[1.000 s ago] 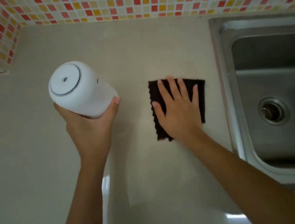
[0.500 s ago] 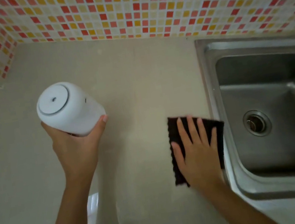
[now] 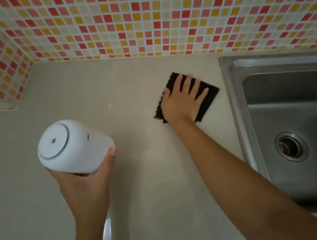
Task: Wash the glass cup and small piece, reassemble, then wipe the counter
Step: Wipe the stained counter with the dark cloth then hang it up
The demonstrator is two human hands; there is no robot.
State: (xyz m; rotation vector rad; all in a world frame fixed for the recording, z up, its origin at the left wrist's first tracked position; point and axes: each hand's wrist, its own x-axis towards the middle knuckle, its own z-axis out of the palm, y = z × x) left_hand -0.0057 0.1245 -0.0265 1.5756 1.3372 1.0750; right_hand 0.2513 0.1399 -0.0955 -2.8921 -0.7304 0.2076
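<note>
My left hand (image 3: 84,185) grips a white cylindrical cup (image 3: 73,146) from below and holds it tilted above the beige counter (image 3: 17,187); its round lid with a grey ring faces the camera. A dark square cloth (image 3: 206,98) lies flat on the counter near the back wall, just left of the sink. My right hand (image 3: 184,100) rests palm down on the cloth, fingers spread, pressing it to the counter. No separate small piece is visible.
A stainless steel sink (image 3: 235,119) with a round drain (image 3: 290,146) fills the right side. A mosaic tile wall (image 3: 135,18) in red, orange and cream runs along the back and the left corner.
My right hand has slid the cloth away from me, from beside the sink's front part up toward the back wall. The left hand still holds the cup above the counter.
</note>
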